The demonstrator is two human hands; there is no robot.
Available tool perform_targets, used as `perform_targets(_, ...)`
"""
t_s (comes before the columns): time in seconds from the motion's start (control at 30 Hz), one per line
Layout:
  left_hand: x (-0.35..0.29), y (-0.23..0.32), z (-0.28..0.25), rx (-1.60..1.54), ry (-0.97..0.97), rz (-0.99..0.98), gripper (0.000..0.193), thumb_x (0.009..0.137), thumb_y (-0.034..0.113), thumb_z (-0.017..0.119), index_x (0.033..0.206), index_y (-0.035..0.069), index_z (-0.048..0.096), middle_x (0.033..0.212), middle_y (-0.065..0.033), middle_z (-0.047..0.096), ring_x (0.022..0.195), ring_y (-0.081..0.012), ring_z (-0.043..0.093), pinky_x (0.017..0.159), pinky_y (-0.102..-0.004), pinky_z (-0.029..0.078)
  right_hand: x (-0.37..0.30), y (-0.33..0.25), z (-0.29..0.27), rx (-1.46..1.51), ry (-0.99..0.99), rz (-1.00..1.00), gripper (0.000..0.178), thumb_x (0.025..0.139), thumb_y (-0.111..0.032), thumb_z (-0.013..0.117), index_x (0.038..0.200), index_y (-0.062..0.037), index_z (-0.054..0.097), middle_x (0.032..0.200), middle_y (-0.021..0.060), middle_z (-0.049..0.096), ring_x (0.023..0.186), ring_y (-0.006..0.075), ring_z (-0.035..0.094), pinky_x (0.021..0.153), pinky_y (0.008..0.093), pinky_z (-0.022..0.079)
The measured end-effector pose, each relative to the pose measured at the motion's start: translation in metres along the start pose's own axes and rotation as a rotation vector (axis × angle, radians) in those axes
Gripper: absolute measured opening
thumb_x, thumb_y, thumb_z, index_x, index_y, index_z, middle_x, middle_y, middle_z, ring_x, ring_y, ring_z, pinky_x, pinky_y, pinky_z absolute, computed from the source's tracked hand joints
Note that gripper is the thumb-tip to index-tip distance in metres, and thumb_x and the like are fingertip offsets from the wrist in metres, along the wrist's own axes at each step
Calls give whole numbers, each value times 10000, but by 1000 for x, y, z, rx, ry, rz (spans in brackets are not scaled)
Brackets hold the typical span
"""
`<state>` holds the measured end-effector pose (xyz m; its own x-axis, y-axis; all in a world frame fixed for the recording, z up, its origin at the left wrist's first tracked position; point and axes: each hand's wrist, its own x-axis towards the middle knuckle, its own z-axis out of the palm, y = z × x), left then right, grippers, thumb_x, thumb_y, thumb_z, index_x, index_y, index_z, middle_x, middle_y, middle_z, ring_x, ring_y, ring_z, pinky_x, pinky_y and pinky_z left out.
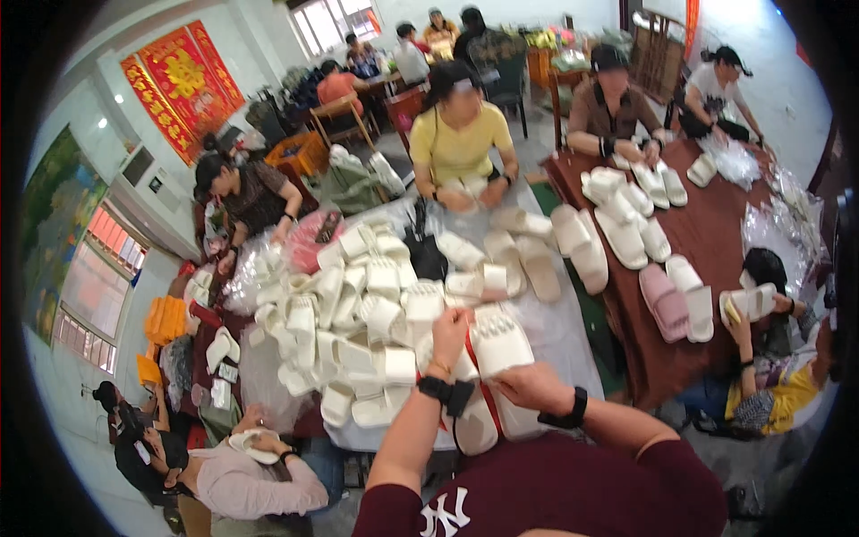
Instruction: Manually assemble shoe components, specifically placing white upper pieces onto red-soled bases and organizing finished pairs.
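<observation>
Left hand (451, 335) is sitting curled left of white slipper (501, 344), hold unclear; right hand (535, 388) is pinching its near edge.

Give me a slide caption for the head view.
The left hand and right hand flank a white sandal beside a heap of similar sandals, a co-worker in yellow opposite.

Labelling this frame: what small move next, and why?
Probably a gentle leftward pull with the left hand while the right hand steadies the white slide sandal: the left fingertips look pinched together by the sandal's far left side, while the right hand grips its near edge. What the left pinches, if anything, is too small to tell.
</observation>
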<state>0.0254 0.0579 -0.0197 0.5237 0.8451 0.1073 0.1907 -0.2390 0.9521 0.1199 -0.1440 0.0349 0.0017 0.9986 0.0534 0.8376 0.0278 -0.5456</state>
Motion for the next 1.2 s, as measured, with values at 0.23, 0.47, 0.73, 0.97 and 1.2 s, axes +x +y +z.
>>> perform_targets(0.23,-12,-1,10,34,-178,32,184,845,156,632,942,9,686,758,-72,676,683,-112,589,639,-278,474,38,18,-16,208,554,-66,240,803,-99,621,1036,-129,669,982,108,637,829,307,627,693,387,512)
perform_targets(0.47,0,-14,12,38,-268,176,210,812,111,611,993,30,681,853,-134,692,752,-198,653,691,-307,497,69,35,1,322,517,-209,149,788,-60,656,928,-80,703,1010,114,661,904,278,650,779,341,521)
perform_targets(0.73,-4,-19,9,-222,-209,100,190,883,99,503,1010,13,616,779,20,506,697,-97,472,674,-229,421,73,46,13,724,453,116,155,865,-114,638,975,-22,697,780,100,674,703,120,601,655,269,482)
perform_targets(0.97,-15,0,6,11,-168,78,274,919,165,471,1020,0,665,1036,-164,670,989,-267,626,882,-334,460,67,33,12,753,472,204,162,859,-130,630,934,10,664,750,90,658,678,107,587,613,278,479)
perform_targets(1.2,-5,13,4,166,-151,149,249,889,153,573,1078,25,674,1032,-166,675,968,-271,634,857,-334,471,76,46,12,631,502,186,135,829,-126,642,844,7,634,677,94,635,659,117,598,593,297,477)
